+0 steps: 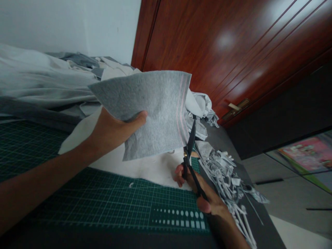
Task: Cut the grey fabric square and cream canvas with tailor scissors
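Scissors with black handles and dark metal blades [185, 155] sit in the right hand [211, 193], its thumb at one handle and its curled fingers at the other. The handles are spread apart, and the visible blade points upward along the right edge of a grey, felt-like fabric piece [158, 103]. The blades meet that piece near its lower right corner; I cannot tell how far the second blade reaches behind it. Two pale pink lines run down the piece close to the same edge.

The left hand [116, 129] grasps the grey piece from its left side, thumb flat on the front face and the other fingers hidden behind, holding it raised over a flat white cloth sheet [153, 169]. That sheet lies on a dark green gridded cutting mat [111, 193].

Heaped white and grey fabric [38, 76] fills the far left, while a tangle of narrow grey and white cloth strips [223, 169] lies right of the mat. Beyond stands a glossy reddish-brown wooden door [207, 52].
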Demonstrator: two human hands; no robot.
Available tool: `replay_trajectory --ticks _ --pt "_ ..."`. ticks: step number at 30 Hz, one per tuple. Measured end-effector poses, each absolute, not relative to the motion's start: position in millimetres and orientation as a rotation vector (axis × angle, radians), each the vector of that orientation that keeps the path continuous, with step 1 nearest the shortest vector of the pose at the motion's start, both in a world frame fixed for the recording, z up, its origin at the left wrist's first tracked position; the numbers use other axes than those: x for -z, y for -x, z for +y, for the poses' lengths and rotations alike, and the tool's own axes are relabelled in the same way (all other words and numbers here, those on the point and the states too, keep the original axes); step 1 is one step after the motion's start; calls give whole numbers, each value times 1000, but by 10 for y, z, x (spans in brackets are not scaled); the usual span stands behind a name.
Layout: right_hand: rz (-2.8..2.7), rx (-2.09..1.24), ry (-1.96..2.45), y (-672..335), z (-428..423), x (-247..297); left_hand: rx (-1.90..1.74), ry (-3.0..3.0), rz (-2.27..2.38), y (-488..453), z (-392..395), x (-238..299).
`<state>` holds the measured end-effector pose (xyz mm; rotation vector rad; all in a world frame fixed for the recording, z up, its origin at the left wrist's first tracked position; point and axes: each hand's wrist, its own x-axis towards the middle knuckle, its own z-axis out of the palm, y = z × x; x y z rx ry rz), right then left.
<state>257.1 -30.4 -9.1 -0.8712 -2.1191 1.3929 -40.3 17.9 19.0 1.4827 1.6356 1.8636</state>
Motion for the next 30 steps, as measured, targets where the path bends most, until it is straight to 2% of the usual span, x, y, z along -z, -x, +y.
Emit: replay_trajectory --ticks 30 --pt "-1981 -1458 849 -2557 -306 167 -1897 -1561 1565 426 204 -164"
